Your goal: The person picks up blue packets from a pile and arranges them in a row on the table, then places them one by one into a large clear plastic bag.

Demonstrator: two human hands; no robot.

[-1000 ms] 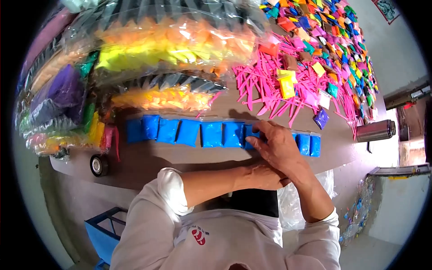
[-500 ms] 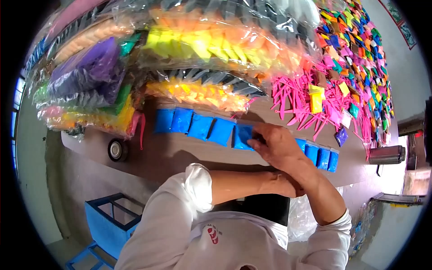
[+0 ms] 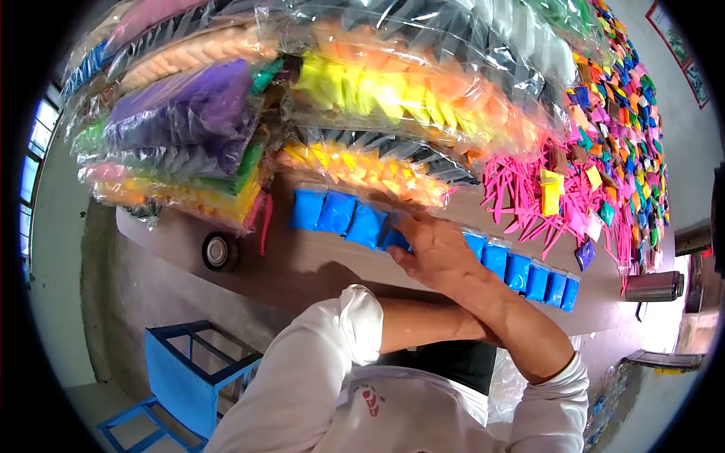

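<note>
A strip of several small blue packets (image 3: 307, 210) in clear wrapping lies in a row across the table. My right hand (image 3: 434, 249) is over the middle of this row. Its thumb and fingers are bent round a blue packet (image 3: 395, 239), partly covering it. More blue packets (image 3: 518, 272) show on the other side of the hand, stretching to the right. My left forearm (image 3: 430, 326) crosses beneath the right one, so my left hand is hidden and its fingers do not show.
Clear bags of yellow and orange packets (image 3: 370, 87) and purple packets (image 3: 177, 121) are piled at the back. Pink plastic sticks (image 3: 521, 192) and loose coloured packets (image 3: 623, 136) heap at right. A tape roll (image 3: 220, 251), metal flask (image 3: 653, 286) and blue stool (image 3: 185, 377) are nearby.
My right hand has moved left along the row, from one blue packet to another. More packets show to its right. The view has shifted, and my left hand has gone further under the right forearm.
</note>
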